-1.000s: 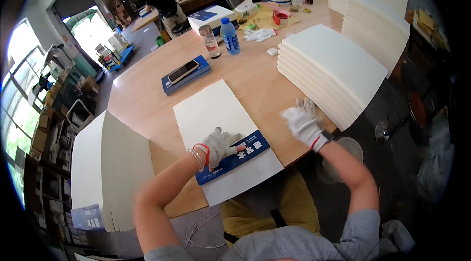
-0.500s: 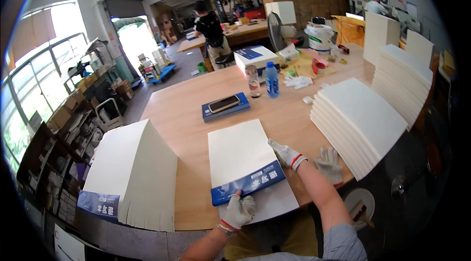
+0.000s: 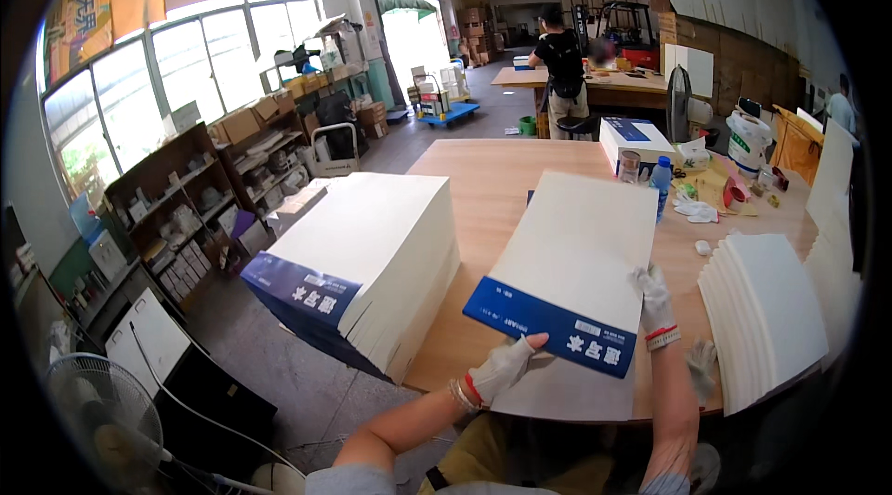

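A sketch pad (image 3: 581, 225) with a white cover and a blue band (image 3: 557, 328) along its near edge is raised and tilted in front of me. My left hand (image 3: 502, 369), in a white glove with a bare thumb, grips the band's near edge, thumb on top. My right hand (image 3: 656, 302), gloved too, holds the pad's right edge; its fingertips are partly hidden. Under the near edge a pale sheet (image 3: 590, 390) lies on the table. To the left stands a tall stack of similar pads (image 3: 372, 216) with blue bands at the near end.
Stacks of white paper blocks (image 3: 767, 309) stand on the right of the wooden table (image 3: 483, 165). Farther back are a blue bottle (image 3: 661, 177), a white glove (image 3: 697, 209), a bucket (image 3: 748, 144) and a boxed pile (image 3: 636, 137). A person (image 3: 560, 67) stands at another table.
The pad has come up off the table and tilted, held by both hands. My view has turned left, toward the stack of banded pads.
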`<state>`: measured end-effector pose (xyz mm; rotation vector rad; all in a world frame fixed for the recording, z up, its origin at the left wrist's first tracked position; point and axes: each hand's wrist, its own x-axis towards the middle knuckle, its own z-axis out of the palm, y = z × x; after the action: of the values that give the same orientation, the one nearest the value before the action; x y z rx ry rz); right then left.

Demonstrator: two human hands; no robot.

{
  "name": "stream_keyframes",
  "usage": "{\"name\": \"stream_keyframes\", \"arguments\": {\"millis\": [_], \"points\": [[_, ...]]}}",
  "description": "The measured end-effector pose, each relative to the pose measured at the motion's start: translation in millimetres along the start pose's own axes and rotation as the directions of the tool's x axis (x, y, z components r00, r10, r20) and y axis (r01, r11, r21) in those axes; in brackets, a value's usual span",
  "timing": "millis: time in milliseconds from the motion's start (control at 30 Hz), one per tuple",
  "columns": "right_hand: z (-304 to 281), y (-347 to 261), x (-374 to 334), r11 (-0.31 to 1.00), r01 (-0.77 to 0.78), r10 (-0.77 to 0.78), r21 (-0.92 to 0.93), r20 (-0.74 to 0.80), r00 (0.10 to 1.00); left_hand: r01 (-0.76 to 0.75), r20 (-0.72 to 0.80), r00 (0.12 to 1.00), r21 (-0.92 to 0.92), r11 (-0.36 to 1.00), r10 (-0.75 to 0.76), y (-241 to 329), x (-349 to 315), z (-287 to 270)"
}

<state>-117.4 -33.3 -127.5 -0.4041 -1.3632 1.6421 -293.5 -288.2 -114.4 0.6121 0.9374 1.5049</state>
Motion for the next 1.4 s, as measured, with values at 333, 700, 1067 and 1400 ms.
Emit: {"name": "stream_keyframes", "arguments": {"millis": [333,700,1067,1400], "points": [[28.6,-33.8,18.2,0.991,0.13,-0.129,0.021,-0.045,0.991,-0.263,0.116,0.95,-0.196,0.945,0.289,36.1,-9.8,14.6],[224.0,-65.2,10.3,0.959,0.094,-0.16,0.266,0.236,0.959,-0.71,-0.137,0.541,0.455,0.538,0.83,136.6,-139.6,0.0],[384.0,-41.7,21.1,0.806,-0.174,0.383,-0.566,0.275,0.882,0.151,-0.44,-0.07,0.882,0.446,0.895,191.0,-189.2,-150.8],[291.1,-3.5,13.8,0.932,-0.131,0.294,-0.339,0.493,0.819,-0.188,-0.344,-0.052,0.925,0.329,0.938,182.8,-157.4,-149.0]]}}
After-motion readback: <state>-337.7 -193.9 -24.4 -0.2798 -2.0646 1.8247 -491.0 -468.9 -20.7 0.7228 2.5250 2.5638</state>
